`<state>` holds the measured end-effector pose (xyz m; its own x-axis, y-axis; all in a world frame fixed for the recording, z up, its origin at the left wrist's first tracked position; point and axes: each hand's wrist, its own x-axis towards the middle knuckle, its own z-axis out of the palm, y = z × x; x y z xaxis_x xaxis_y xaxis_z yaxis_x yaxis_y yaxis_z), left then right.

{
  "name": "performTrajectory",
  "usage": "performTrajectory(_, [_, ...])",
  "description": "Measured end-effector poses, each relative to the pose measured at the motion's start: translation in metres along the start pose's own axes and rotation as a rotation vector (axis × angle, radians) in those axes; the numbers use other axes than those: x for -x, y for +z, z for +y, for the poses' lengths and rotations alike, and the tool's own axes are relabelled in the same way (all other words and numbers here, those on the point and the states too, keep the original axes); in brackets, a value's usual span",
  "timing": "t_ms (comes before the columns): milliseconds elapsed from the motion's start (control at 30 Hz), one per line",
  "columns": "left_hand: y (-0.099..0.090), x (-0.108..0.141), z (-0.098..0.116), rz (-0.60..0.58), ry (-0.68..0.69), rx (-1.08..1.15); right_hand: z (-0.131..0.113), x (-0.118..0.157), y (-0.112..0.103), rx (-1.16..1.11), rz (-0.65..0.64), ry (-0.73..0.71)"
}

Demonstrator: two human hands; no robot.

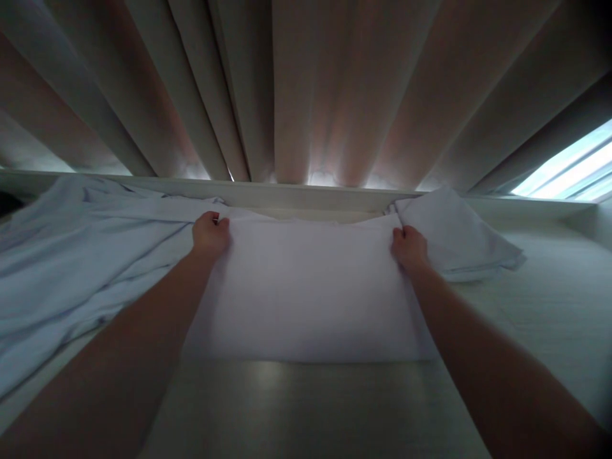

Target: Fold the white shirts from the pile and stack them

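Observation:
A white cloth [310, 293] is stretched between my two hands over a pale wooden surface [296, 408]. My left hand [211, 237] pinches its upper left part, thumb pressed to the fingers. At the upper right part, my right hand [410, 246] grips the same cloth with curled fingers. The cloth's lower edge runs nearly straight across. Just right of my right hand lies a folded white cloth [459, 236]. Whether it is joined to the held cloth, I cannot tell.
Rumpled white fabric [90, 242] spreads over the left side, beside and under my left forearm. A raised pale ledge [306, 192] runs along the back. Behind it hang long pleated curtains [335, 95], with a bright window [574, 166] at the right.

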<state>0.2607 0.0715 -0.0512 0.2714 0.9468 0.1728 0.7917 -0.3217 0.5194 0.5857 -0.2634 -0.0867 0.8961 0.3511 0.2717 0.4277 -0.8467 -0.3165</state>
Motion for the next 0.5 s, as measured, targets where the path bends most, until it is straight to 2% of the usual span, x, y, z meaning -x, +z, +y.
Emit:
performTrajectory(100, [0.017,0.001,-0.01,-0.011,0.017,-0.021,0.003,0.007,0.01,-0.017,-0.034,-0.011])
performTrajectory(167, [0.022,0.005,-0.014,0.02,0.085,-0.026,0.002,0.013,0.011,-0.028,0.013,-0.046])
performTrajectory(233, [0.02,0.013,-0.01,0.117,0.222,-0.052,-0.004,0.022,0.006,-0.025,0.092,-0.132])
performTrajectory(300, [0.014,0.03,0.002,0.166,0.39,-0.101,-0.016,0.036,-0.003,0.0,0.111,-0.281])
performTrajectory(400, [0.005,0.074,0.026,0.013,0.581,-0.179,-0.038,0.067,-0.015,0.076,-0.041,-0.523])
performTrajectory(500, [0.003,0.129,0.04,-0.189,0.68,-0.282,-0.054,0.109,-0.022,0.146,-0.234,-0.623])
